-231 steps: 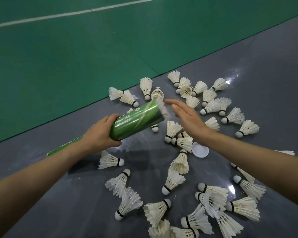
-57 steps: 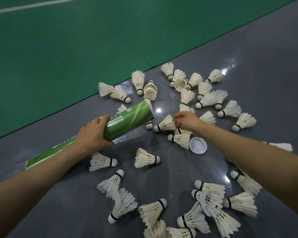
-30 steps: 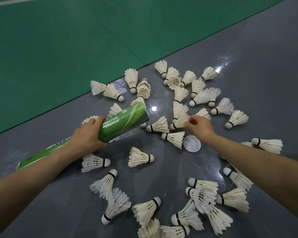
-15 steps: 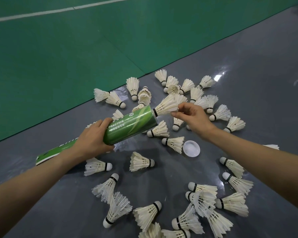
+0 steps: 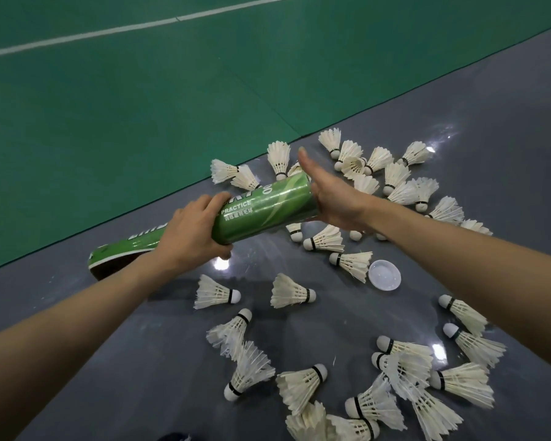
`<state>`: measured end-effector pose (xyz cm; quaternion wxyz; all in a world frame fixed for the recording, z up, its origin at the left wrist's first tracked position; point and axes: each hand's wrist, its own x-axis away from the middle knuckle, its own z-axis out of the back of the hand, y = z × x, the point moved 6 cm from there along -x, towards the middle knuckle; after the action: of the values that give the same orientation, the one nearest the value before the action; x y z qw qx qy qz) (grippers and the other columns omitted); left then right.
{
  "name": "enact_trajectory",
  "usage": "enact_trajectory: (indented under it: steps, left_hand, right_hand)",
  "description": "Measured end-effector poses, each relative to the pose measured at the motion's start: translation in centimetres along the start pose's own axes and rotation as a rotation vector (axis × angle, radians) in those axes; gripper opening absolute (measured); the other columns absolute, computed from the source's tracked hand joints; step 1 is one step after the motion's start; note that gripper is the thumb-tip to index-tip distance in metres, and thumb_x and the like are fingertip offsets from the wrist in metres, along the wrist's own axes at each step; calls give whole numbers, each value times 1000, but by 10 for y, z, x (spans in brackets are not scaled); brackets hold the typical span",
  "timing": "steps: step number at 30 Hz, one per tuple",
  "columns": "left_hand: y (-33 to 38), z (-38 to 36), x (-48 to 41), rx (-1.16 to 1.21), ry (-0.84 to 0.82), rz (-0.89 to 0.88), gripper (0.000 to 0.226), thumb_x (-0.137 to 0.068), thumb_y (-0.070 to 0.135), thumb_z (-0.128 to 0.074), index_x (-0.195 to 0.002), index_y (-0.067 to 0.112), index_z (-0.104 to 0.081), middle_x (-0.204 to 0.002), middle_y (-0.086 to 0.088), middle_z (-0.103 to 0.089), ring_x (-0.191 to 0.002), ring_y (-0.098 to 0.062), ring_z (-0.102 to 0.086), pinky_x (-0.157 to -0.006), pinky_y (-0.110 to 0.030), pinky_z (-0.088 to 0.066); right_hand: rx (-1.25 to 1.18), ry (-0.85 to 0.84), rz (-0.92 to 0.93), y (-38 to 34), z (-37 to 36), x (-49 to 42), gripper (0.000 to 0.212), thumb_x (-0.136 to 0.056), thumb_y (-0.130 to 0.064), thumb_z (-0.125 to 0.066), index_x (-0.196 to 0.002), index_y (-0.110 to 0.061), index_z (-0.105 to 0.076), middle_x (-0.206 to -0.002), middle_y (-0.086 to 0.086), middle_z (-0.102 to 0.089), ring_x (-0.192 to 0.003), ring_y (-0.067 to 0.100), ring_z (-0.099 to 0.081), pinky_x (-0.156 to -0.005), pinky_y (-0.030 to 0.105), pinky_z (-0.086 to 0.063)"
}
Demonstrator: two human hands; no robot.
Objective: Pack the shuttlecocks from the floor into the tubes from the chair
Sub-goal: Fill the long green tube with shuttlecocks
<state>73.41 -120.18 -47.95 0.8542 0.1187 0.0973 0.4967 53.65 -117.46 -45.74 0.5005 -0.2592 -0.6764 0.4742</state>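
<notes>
Indoor badminton court: indicated by green court surface (image 5: 115, 100), white boundary line (image 5: 134, 28), grey surround floor (image 5: 458, 122), scattered shuttlecocks (image 5: 291, 291).

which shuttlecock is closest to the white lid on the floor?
The shuttlecock just left of the white lid: its feather skirt reaches the lid's rim, cork pointing away. The others lie clearly apart from it.

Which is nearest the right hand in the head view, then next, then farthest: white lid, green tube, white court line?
1. The green tube: its end is against the right hand.
2. The white lid: lying below and to the right of that hand.
3. The white court line: far off, top left.
</notes>
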Motion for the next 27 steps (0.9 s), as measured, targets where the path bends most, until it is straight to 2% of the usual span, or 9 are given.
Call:
enact_trajectory:
  steps: [5,8,11,13,16,18,20,24,27]
  left_hand:
    - [-26,0,11,-38,-67,92,86,-66,37,-80,-138,26,-33,-120,-4,-52,-100,-25,-53,-86,-38,-46]
    - [-55,-4,22,-55,-144,229,87,-66,34,-78,-138,28,-31,-119,-4,-52,-100,-25,-53,-84,-39,-48]
    - [-83,-12,42,-91,-233,321,90,-65,34,-78,-140,28,-28,-123,-5,-51,-103,-27,-53,-86,-42,-47]
    - [-98,-16,53,-96,-265,375,91,-66,34,-78,-141,27,-27,-126,-6,-50,-106,-28,-52,-89,-45,-47]
    - [-118,-15,67,-73,-271,468,90,-65,34,-80,-139,25,-28,-126,-7,-50,-106,-29,-53,-90,-48,-48]
    - [-127,-15,74,-57,-273,506,90,-63,34,-80,-137,24,-30,-124,-8,-51,-103,-29,-54,-89,-48,-49]
    - [-132,-14,78,-61,-270,520,89,-63,35,-81,-136,24,-30,-122,-8,-52,-102,-29,-54,-88,-47,-49]
    - [-131,-16,77,-49,-264,506,87,-64,35,-80,-135,25,-31,-121,-7,-52,-101,-29,-54,-86,-46,-49]
    - [-126,-16,71,-33,-256,489,86,-64,34,-80,-135,25,-31,-120,-6,-51,-101,-27,-53,-84,-43,-49]
  right_hand:
    - [9,207,32,9,-5,-35,86,-76,-81,-36,-126,-16,-58,-122,12,-65,-116,28,-59,-105,46,-42]
    - [-21,496,95,22,-2,-44,48,-98,-50,-35,-82,-16,-65,-87,4,-68,-88,21,-63,-81,35,-52]
    - [189,633,97,46,-8,-58,35,-97,-28,-44,-65,-18,-54,-71,3,-62,-76,25,-59,-80,47,-54]
    - [279,528,49,60,-28,-66,31,-96,-22,-45,-67,-15,-54,-73,6,-63,-75,25,-60,-84,49,-54]
    - [675,122,38,76,-86,-77,13,-95,-16,-52,-91,-12,-64,-103,11,-68,-92,21,-60,-85,25,-47]
    - [974,-120,186,81,-124,-82,29,-91,-10,-54,-119,-14,-59,-125,8,-57,-113,20,-52,-92,21,-38]
    - [1252,-301,318,93,-154,-89,50,-89,-15,-55,-137,-19,-45,-141,4,-43,-128,23,-38,-103,35,-37]
    - [1724,-399,398,108,-173,-100,52,-88,-27,-58,-137,-19,-43,-141,6,-39,-129,27,-34,-97,41,-40]
    - [1714,-251,350,102,-148,-103,29,-91,-23,-54,-118,-12,-57,-123,7,-53,-120,27,-44,-91,38,-40]
